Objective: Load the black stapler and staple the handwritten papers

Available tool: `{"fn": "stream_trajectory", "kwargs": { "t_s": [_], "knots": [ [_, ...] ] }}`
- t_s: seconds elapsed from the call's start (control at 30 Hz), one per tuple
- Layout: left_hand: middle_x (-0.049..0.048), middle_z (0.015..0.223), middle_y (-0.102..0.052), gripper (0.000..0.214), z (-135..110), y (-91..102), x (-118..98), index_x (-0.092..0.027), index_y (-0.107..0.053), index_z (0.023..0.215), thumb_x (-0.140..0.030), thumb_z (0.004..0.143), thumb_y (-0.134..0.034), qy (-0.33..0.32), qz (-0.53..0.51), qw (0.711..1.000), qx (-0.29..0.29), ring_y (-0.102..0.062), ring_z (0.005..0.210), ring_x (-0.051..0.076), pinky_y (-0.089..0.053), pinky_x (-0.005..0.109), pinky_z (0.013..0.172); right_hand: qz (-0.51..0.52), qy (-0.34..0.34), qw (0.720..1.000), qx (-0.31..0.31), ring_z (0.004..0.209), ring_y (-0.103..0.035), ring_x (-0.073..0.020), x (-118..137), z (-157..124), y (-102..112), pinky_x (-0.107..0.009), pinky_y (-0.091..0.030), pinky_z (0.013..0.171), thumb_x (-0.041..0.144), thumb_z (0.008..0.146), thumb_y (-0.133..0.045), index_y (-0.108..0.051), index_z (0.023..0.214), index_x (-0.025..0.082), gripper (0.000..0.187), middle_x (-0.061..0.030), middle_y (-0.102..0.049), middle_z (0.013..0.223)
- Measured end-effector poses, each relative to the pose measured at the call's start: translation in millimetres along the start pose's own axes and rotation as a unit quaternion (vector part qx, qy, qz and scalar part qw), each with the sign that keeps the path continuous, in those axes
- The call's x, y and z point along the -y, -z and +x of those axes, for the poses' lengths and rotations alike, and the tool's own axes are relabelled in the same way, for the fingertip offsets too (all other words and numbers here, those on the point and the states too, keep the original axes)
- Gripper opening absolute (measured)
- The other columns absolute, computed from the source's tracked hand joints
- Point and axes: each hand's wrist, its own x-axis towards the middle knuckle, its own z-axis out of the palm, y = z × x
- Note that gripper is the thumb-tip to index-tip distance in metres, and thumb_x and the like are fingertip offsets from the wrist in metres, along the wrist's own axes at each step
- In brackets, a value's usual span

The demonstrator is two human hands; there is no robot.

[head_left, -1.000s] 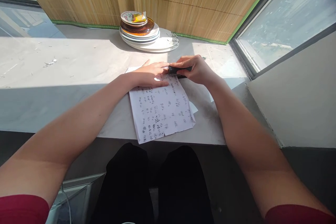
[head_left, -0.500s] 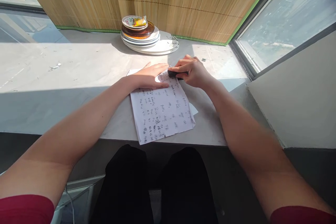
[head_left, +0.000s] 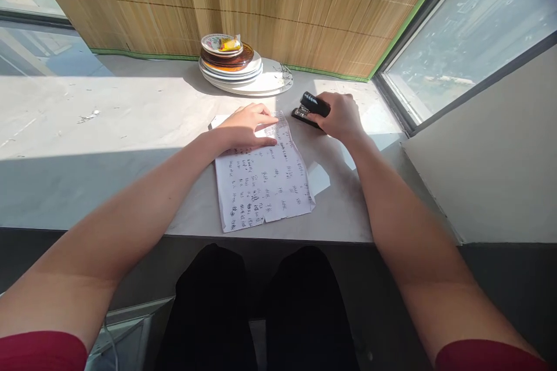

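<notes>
A sheet of paper covered in handwriting (head_left: 265, 179) lies on the grey sill (head_left: 108, 127) in front of me, with another sheet showing under its right side. My left hand (head_left: 248, 126) rests flat on the paper's top edge, fingers stretched out. My right hand (head_left: 342, 117) is closed around a black stapler (head_left: 310, 109), which sits on the sill just right of the paper's top corner.
A stack of plates (head_left: 243, 66) with a yellow packet on the top one stands at the back against a bamboo blind (head_left: 261, 0). A window (head_left: 456, 40) runs along the right. The sill's front edge is just above my dark-trousered knees (head_left: 256, 301).
My right hand has pulled the stapler off the paper's top corner and moved it right onto the sill. My left hand stays pressed on the paper.
</notes>
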Motion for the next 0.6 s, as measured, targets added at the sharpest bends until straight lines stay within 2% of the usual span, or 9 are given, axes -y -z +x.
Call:
{"fn": "stream_trajectory", "kwargs": {
  "t_s": [0.13, 0.23, 0.3, 0.43, 0.5, 0.6],
  "knots": [
    [0.0067, 0.152, -0.059, 0.06, 5, -5.5, 0, -0.033, -0.067, 0.143, -0.057, 0.088, -0.064, -0.038, -0.036, 0.999, -0.009, -0.052, 0.139, 0.035, -0.042, 0.048, 0.117, 0.008, -0.035, 0.995, -0.095, 0.112, -0.067, -0.0381, 19, 3, -3, -0.058, -0.058, 0.092, 0.047, 0.098, -0.061, -0.068, 0.123, 0.019, 0.038, -0.0136, -0.07, 0.105],
    [0.0064, 0.15, -0.061, 0.044, 8, -10.1, 2, -0.029, -0.071, 0.133, -0.041, 0.094, -0.053, -0.034, -0.079, 0.994, -0.06, -0.055, 0.137, 0.032, -0.044, 0.046, 0.116, 0.055, -0.042, 0.991, -0.112, 0.106, -0.067, -0.034, 48, -1, -6, -0.053, -0.059, 0.085, 0.045, 0.101, -0.055, -0.063, 0.125, 0.02, 0.036, -0.0121, -0.068, 0.104],
    [0.0071, 0.143, -0.066, 0.04, 9, -11.2, 4, -0.027, -0.073, 0.125, -0.031, 0.095, -0.047, -0.002, -0.115, 0.984, -0.133, -0.059, 0.131, 0.031, -0.047, 0.047, 0.112, 0.092, -0.04, 0.992, -0.081, 0.101, -0.067, -0.0311, 73, -6, -9, -0.05, -0.059, 0.082, 0.042, 0.099, -0.058, -0.062, 0.122, 0.021, 0.031, -0.0101, -0.067, 0.101],
    [0.0086, 0.122, -0.071, 0.029, 9, -8.3, 9, -0.026, -0.075, 0.103, -0.024, 0.096, -0.046, 0.077, -0.149, 0.943, -0.287, -0.065, 0.108, 0.029, -0.053, 0.049, 0.1, 0.147, -0.019, 0.987, 0.058, 0.093, -0.064, -0.0274, 118, -19, -14, -0.045, -0.056, 0.078, 0.035, 0.09, -0.07, -0.058, 0.11, 0.023, 0.026, -0.006, -0.064, 0.093],
    [0.0082, 0.116, -0.071, 0.027, 8, -6.7, 11, -0.027, -0.073, 0.094, -0.022, 0.097, -0.046, 0.095, -0.147, 0.932, -0.319, -0.064, 0.106, 0.028, -0.053, 0.048, 0.1, 0.147, -0.016, 0.982, 0.121, 0.09, -0.061, -0.0269, 127, -21, -16, -0.043, -0.054, 0.075, 0.033, 0.085, -0.075, -0.056, 0.106, 0.024, 0.03, -0.0043, -0.061, 0.088],
    [0.0068, 0.111, -0.069, 0.027, 9, -6.5, 14, -0.03, -0.07, 0.087, -0.02, 0.096, -0.046, 0.096, -0.142, 0.931, -0.322, -0.064, 0.104, 0.027, -0.054, 0.043, 0.1, 0.121, -0.032, 0.978, 0.168, 0.089, -0.059, -0.0276, 113, -18, -14, -0.042, -0.052, 0.073, 0.029, 0.08, -0.076, -0.055, 0.102, 0.024, 0.031, -0.0041, -0.059, 0.084]
  ]
}}
